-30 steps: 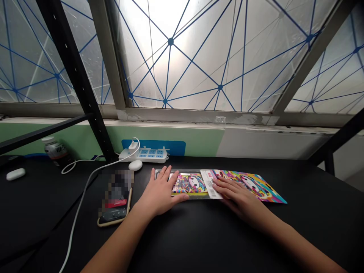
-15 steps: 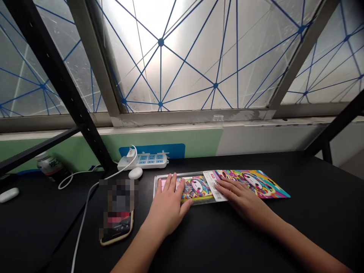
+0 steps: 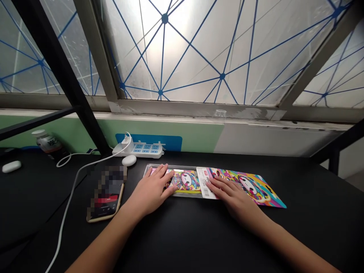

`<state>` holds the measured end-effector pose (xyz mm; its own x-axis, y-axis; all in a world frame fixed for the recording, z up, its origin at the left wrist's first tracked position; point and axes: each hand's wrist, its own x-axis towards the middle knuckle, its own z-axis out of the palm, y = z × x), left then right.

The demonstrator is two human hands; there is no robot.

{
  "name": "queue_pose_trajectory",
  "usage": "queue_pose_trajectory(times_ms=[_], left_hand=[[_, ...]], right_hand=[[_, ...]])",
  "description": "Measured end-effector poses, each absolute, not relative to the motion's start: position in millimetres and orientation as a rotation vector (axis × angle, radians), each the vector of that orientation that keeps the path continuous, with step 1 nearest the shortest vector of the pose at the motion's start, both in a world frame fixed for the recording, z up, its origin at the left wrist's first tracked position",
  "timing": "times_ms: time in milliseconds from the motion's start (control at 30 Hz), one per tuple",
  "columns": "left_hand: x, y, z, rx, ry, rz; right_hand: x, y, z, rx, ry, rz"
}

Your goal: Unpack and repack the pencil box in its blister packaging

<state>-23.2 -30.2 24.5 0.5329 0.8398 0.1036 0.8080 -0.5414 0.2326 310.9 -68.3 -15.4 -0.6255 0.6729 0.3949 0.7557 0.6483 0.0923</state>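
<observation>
A clear plastic case (image 3: 186, 181) with a colourful cartoon print inside lies flat on the black table (image 3: 199, 235). A colourful printed card (image 3: 250, 185) with a white barcode label sticks out of its right end. My left hand (image 3: 150, 189) lies flat on the left end of the case, fingers stretched out. My right hand (image 3: 231, 193) rests flat on the card next to the label, fingers extended.
A phone (image 3: 105, 197) lies left of my left hand, with a white cable (image 3: 68, 204) running past it to a power strip (image 3: 139, 149) at the wall. A white earbud case (image 3: 129, 160), a bottle (image 3: 47, 142) and a white mouse (image 3: 11, 166) sit further left.
The view has shifted slightly. Both hands stay flat on the case and card; the left hand has edged a little along the case.
</observation>
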Motion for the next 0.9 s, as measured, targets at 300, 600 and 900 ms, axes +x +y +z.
queue_pose_trajectory(times_ms=[300,600,900], left_hand=[[-27,-26,26,2.558,1.435,0.281],[-44,-18,28,2.528,1.56,0.288],[-44,-15,22,2.589,1.514,0.326]], right_hand=[[327,-71,-18,-1.086,-2.592,-0.456],[342,-78,-1,-1.174,-2.421,-0.568],[249,-147,22,-0.898,-2.564,-0.719]])
